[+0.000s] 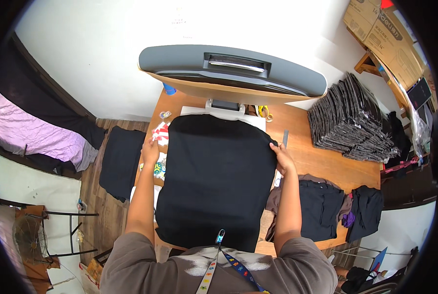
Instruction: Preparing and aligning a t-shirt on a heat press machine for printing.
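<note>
A black garment (216,171), perhaps a T-shirt, lies spread over the lower plate of a heat press and hangs toward my body. My right hand (284,159) pinches its right edge between thumb and fingers. On the other side my left hand (150,151) is closed at the lower corner of a small red-and-white printed sheet (161,131), just left of the cloth. Below that sheet, green-and-blue printed pieces (160,165) show beside the garment's left edge. The grey upper lid (179,61) of the press stands raised beyond the cloth.
A tall stack of folded dark garments (341,117) stands at the table's (297,117) far right. Nearer are folded black clothes (319,206) with brown ones. More black cloth (121,161) lies to the left. A metal ruler (285,138), yellow tape roll (264,111) and blue cup (169,89) surround the press.
</note>
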Tool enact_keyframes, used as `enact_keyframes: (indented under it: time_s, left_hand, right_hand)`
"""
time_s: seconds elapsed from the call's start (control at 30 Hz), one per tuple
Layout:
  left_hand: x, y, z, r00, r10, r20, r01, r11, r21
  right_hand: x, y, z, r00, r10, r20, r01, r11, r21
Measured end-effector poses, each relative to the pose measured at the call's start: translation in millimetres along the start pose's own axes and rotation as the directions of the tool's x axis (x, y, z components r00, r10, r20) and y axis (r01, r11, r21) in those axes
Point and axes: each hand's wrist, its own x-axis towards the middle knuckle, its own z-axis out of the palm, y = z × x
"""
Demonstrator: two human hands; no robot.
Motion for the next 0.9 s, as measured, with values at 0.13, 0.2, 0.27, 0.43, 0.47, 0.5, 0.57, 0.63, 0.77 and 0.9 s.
enact_keyframes:
  time_s: [0.13,0.2,0.27,0.43,0.47,0.5,0.57,0.63,0.77,0.9]
  left_hand:
    - [25.7,-27.5,24.6,0.973,0.022,0.229,0.021,0.983,-0.181]
    - [30.5,-34.7,39.2,0.967,0.094,0.236,-0.031,0.966,-0.256]
    - [39.0,-36.3,48.3,0.957,0.087,0.278,-0.056,0.991,-0.119]
    - [46.4,-25.2,65.8,0.936,0.157,0.314,-0.087,0.971,-0.224]
    - [45.8,-21.6,67.5,0.925,0.073,0.372,0.036,0.960,-0.277]
    - [43.7,-18.3,68.0,0.925,0.128,0.357,-0.030,0.963,-0.269]
    - [39.7,-10.6,67.4,0.946,0.138,0.293,-0.024,0.932,-0.361]
    - [35.9,-2.6,62.8,0.972,0.210,0.102,-0.177,0.948,-0.265]
    - [30.1,18.0,47.6,0.961,0.275,-0.008,-0.274,0.953,-0.129]
    - [31.9,45.6,31.4,0.977,0.098,0.190,-0.002,0.893,-0.450]
  right_hand:
    - [-4.2,-7.0,-11.8,0.770,-0.486,-0.414,0.078,0.715,-0.695]
    - [-14.5,0.7,-10.5,0.538,-0.681,-0.497,-0.128,0.516,-0.847]
    - [-21.0,8.2,-6.3,0.298,-0.818,-0.492,-0.281,0.417,-0.864]
    - [-25.4,46.1,15.4,0.607,-0.763,-0.222,0.196,0.415,-0.889]
    - [-24.5,53.2,20.9,0.691,-0.700,-0.181,0.298,0.504,-0.811]
    - [-23.7,59.5,27.0,0.681,-0.727,-0.090,0.346,0.428,-0.835]
    - [-22.1,67.8,39.1,0.709,-0.705,-0.013,0.341,0.359,-0.869]
    - [-20.4,70.7,50.7,0.646,-0.762,0.054,0.336,0.219,-0.916]
    - [-11.4,63.7,63.9,0.764,-0.644,0.053,0.264,0.236,-0.935]
    - [-9.5,64.7,64.5,0.795,-0.604,0.047,0.246,0.252,-0.936]
